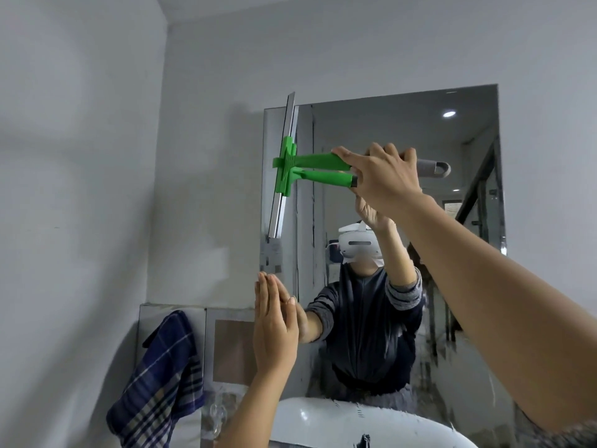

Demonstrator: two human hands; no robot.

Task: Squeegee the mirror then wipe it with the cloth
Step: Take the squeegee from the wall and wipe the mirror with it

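Open glass: upper right of the frameless rectangular wall mirror (pixel 403 124).
Left edge: green-handled, metal-bladed squeegee (pixel 310 162) upright against it.
Lower left: left hand (pixel 274 328) flat on the glass; blue plaid cloth (pixel 164 376) hanging further left.

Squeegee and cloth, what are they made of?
The squeegee looks like smooth green plastic, matte and evenly coloured. Its long blade holder shines silvery, probably metal, with a dark strip that is likely rubber. The cloth seems to be woven fabric, perhaps cotton: it has blue checks and hangs in soft folds.
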